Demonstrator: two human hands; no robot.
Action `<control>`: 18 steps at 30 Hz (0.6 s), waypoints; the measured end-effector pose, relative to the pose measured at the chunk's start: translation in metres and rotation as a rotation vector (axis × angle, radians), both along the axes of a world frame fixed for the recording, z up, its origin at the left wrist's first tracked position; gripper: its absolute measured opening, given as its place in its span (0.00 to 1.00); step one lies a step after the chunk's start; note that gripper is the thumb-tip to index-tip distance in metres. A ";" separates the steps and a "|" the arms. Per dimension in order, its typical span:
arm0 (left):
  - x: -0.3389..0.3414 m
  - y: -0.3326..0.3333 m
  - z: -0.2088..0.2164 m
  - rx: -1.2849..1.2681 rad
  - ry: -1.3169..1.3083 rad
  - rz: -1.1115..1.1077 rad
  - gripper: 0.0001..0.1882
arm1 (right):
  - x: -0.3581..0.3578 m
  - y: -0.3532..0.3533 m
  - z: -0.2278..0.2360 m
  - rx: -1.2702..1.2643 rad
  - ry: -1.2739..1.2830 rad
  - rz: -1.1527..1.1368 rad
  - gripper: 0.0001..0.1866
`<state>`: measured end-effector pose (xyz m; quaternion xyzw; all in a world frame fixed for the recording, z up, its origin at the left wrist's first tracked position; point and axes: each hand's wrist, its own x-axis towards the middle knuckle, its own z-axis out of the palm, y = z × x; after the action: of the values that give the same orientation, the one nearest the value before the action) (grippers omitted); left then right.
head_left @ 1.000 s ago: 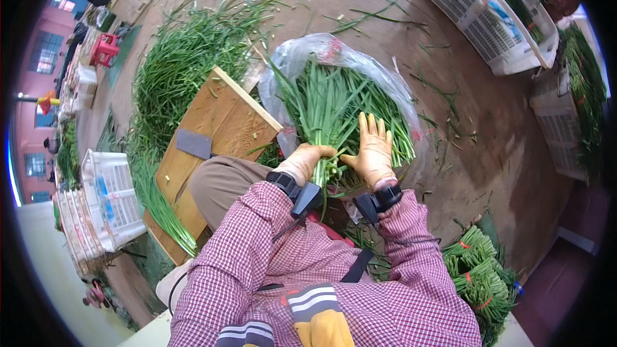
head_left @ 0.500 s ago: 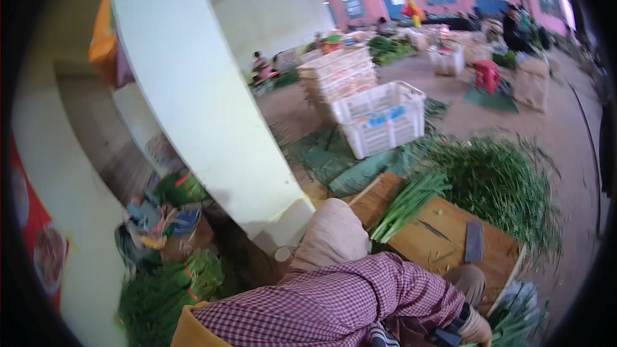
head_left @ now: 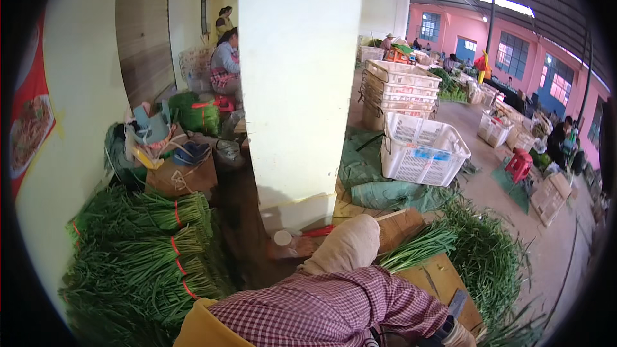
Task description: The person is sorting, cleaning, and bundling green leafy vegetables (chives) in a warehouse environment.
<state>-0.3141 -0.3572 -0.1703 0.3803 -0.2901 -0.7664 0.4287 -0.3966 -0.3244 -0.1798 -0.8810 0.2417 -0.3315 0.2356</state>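
Observation:
A plaid sleeve (head_left: 321, 302) crosses the lower middle of the head view toward the right. It ends in a dark cuff and my left hand (head_left: 459, 336), which looks pale, perhaps gloved, and is cut by the lower edge. Its fingers are hidden, so any hold does not show. Just above it, a flat grey bar (head_left: 457, 302) lies on a wooden board (head_left: 432, 281). A bunch of long green stalks (head_left: 421, 249) rests across the board's far end, beside my bent knee (head_left: 350, 241). More loose leaves (head_left: 514, 334) lie right of the hand. My right hand is out of view.
Tied bundles of greens (head_left: 154, 244) are heaped at left. A white pillar (head_left: 299, 90) stands ahead, a paper cup (head_left: 282, 238) at its foot. Beyond the board lie a heap of loose greens (head_left: 495, 257) and a white crate (head_left: 424, 154). Several people sit farther off.
My view has swung left and levelled, so the bundle heap and a seated person behind the pillar show more. My left hand now sits lower and farther left in the picture, more cut off.

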 end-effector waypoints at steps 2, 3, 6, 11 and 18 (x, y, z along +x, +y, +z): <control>0.015 0.012 0.011 -0.022 0.020 0.026 0.06 | 0.030 0.020 0.030 0.013 -0.048 0.142 0.43; 0.021 0.019 0.017 -0.032 0.018 0.038 0.06 | 0.045 0.031 0.044 0.022 -0.070 0.215 0.42; 0.043 0.047 0.031 -0.107 -0.074 0.117 0.08 | 0.085 0.063 0.082 0.043 -0.109 0.415 0.40; 0.090 0.107 0.052 -0.262 -0.563 0.290 0.18 | 0.136 0.114 0.129 0.085 -0.139 0.673 0.38; 0.139 0.186 0.066 -0.249 -1.173 0.378 0.35 | 0.171 0.160 0.165 0.156 -0.146 0.848 0.34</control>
<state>-0.1755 -0.1714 -0.1043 0.7294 -0.4920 -0.3016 0.3673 -0.2251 -0.1647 -0.0144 -0.8561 -0.1345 -0.2475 0.4333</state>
